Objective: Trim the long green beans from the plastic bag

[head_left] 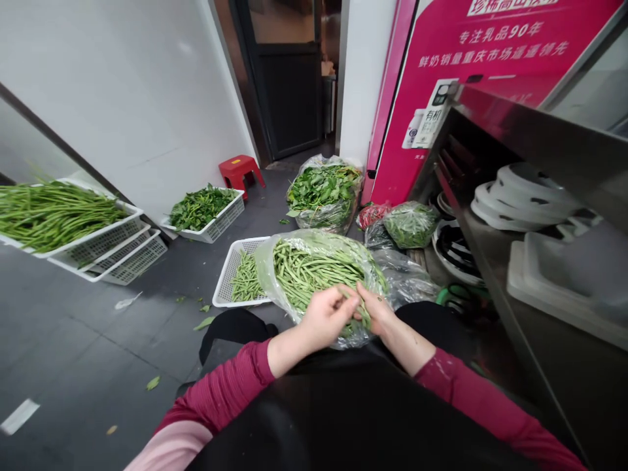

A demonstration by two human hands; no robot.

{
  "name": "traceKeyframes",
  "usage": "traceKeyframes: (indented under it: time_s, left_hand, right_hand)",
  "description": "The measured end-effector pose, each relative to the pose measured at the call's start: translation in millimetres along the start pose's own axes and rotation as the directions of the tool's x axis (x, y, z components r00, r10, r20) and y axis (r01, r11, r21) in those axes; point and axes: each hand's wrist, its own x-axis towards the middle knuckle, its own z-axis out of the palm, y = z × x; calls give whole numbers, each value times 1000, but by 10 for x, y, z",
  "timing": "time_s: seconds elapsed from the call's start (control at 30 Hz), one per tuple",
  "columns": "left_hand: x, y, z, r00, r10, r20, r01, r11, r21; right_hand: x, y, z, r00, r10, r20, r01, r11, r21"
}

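Both of my hands meet over a clear plastic bag filled with long green beans. My left hand is closed, thumb and fingers pinched on green beans. Beside it, my right hand is curled around several green beans that stick out below the fingers. The fingertips of the two hands are close together, and just where they touch the beans is partly hidden. Left of the bag, short pieces of green bean lie in a white plastic basket, which the bag partly overlaps.
Stacked white baskets at the left hold long green stalks. Leafy greens fill another basket and an open bag. A red stool stands by the wall. A metal shelf with white containers rises close on my right.
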Motion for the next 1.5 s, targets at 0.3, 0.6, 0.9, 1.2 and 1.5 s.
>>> traceKeyframes:
  time_s: [0.3,0.6,0.9,1.2,1.5]
  left_hand:
    - [262,-608,-181,930,-366,13,321,798,-510]
    - [54,-371,-100,984,-72,-162,76,997,19]
    - [138,-631,-121,997,20,-73,21,850,526]
    - [268,-807,-679,945,-46,324,-315,141,939]
    - [155,-1137,-158,911,-273,310,-268,179,946]
  right_hand:
    - [-313,-72,163,898,280,340,-342,930,137]
    - [-137,46,73,985,115,-127,-78,960,270]
    - [-168,43,187,892,385,235,-434,875,214]
    - [-168,-225,-32,996,92,8,-93,990,111]
    - [-58,-96,-242,979,143,-146,-117,978,172]
